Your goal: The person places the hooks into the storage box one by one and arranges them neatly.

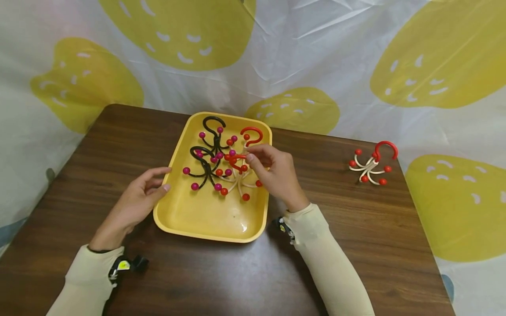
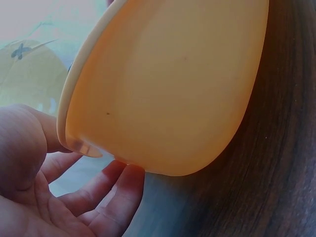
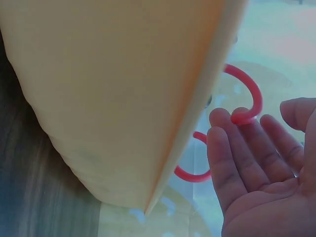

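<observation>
In the head view, a yellow tray (image 1: 213, 219) holds several claw-like hanging hooks with ball-tipped arms. My left hand (image 1: 138, 197) grips the tray's left edge, thumb at the rim; the left wrist view has its fingertips against the outer wall. Over the tray's right side, my right hand (image 1: 276, 173) touches the red curved top (image 1: 239, 156) of a white-armed hook. In the right wrist view that red top (image 3: 254, 94) meets the nearly straight fingers, the thumb standing apart. Two black hooks (image 1: 206, 169) with pink balls lie to the left; another red-topped hook (image 1: 253, 134) lies behind.
One more white hook (image 1: 369, 166) with a red top and red balls lies on the brown wooden table (image 1: 324, 210), off to the right of the tray. A sheet (image 1: 308, 52) with yellow fruit shapes hangs behind the table.
</observation>
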Demonstrator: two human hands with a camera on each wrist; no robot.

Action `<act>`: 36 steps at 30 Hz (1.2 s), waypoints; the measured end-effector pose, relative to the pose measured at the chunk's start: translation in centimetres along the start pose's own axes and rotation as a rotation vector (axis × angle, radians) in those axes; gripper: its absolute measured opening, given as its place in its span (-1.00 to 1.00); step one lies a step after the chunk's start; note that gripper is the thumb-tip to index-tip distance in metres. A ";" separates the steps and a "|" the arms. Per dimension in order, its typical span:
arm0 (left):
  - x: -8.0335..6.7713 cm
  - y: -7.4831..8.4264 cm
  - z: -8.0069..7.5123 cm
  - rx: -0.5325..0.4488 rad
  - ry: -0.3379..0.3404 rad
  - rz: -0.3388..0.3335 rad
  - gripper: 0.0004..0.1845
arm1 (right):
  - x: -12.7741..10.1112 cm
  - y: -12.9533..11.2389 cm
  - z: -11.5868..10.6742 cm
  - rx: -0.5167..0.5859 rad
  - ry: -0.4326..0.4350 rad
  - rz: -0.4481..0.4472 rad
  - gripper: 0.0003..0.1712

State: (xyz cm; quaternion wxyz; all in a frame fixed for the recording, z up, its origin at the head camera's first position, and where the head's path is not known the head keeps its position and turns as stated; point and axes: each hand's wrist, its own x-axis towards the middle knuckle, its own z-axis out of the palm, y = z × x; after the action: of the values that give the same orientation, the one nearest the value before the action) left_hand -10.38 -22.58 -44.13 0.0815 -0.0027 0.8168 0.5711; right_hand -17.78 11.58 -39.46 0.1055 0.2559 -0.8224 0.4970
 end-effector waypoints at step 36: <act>0.0 0.0 -0.1 -0.007 0.003 -0.014 -0.46 | -1.5 2.3 -9.7 -0.127 0.259 0.079 -0.70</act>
State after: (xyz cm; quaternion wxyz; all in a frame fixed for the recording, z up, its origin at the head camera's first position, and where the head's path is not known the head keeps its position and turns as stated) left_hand -10.36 -22.63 -44.09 0.0842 -0.0095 0.8149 0.5733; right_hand -18.48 21.40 -37.13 0.2071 0.1501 -0.8410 0.4767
